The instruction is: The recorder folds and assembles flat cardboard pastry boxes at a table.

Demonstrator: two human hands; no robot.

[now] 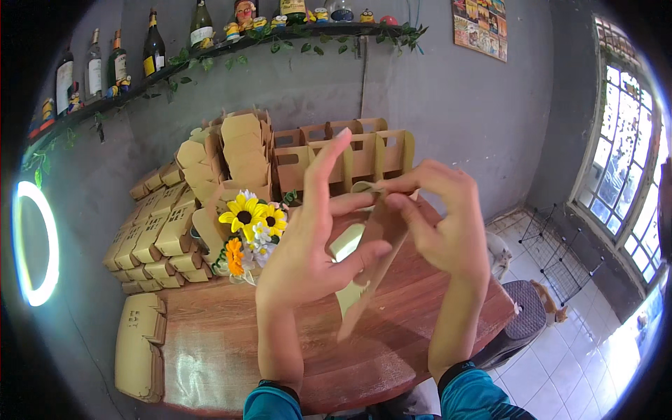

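Note:
In front of my chest, above the wooden table [210, 329], both hands hold a thin brown cardboard piece [385, 241], tilted and seen partly edge-on. My left hand [301, 238] has its thumb and a bent finger on the near side of the cardboard, while its index finger points upward. The fingertips of my right hand [448, 224] pinch the upper edge, where a pale strip curls over. A light, bright patch shows behind the cardboard; I cannot tell whether it is part of the piece. The full shape is hidden by my hands.
Folded brown boxes [150, 231] are stacked at the left, with open cardboard carriers [364, 150] along the back. Artificial flowers [245, 217] stand beside my left hand. Flat cardboard [136, 343] lies at the table's left end. A dark stool [523, 315] stands to the right.

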